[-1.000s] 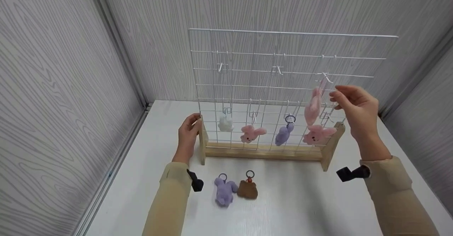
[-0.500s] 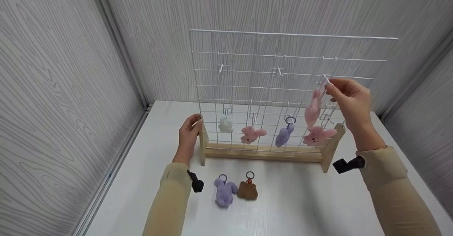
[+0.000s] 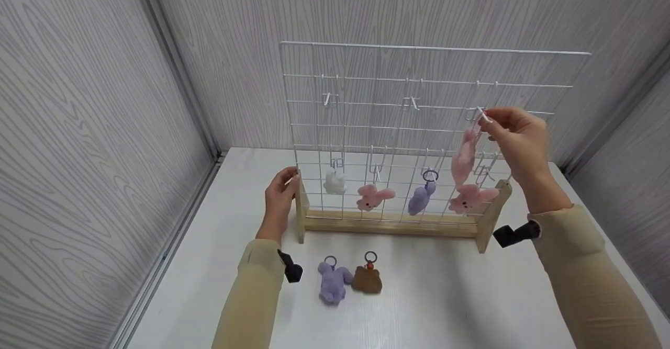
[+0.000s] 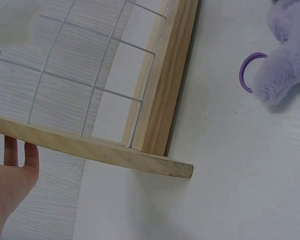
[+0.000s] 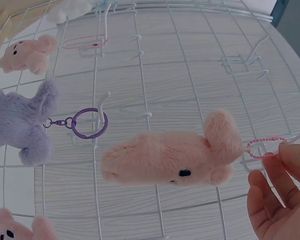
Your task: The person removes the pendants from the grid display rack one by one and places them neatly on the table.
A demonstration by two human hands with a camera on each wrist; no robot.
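Note:
My right hand [image 3: 518, 137] is at the upper right hook [image 3: 482, 113] of the wire rack [image 3: 387, 48]. In the right wrist view, its thumb and index finger pinch the pink bead chain [image 5: 262, 140] of a pink plush bunny keychain [image 5: 160, 157], which hangs head up. My left hand [image 3: 278, 197] holds the rack's left wooden side piece [image 3: 300, 207]; its fingertips lie against the wood in the left wrist view. Below, the lower hooks carry a white plush [image 3: 335, 182], two pink bunnies [image 3: 372, 198] and a purple plush [image 3: 421, 199] with a purple ring.
On the white table in front of the rack lie a purple plush keychain [image 3: 333, 283] and a brown plush keychain [image 3: 367, 280], side by side. Two upper hooks [image 3: 327, 99] hold nothing. Grey wood-patterned panels stand behind and at both sides.
My right hand has moved left and up from beside the hanging pink bunny and now pinches its chain at the hook. My left hand stays at the side piece.

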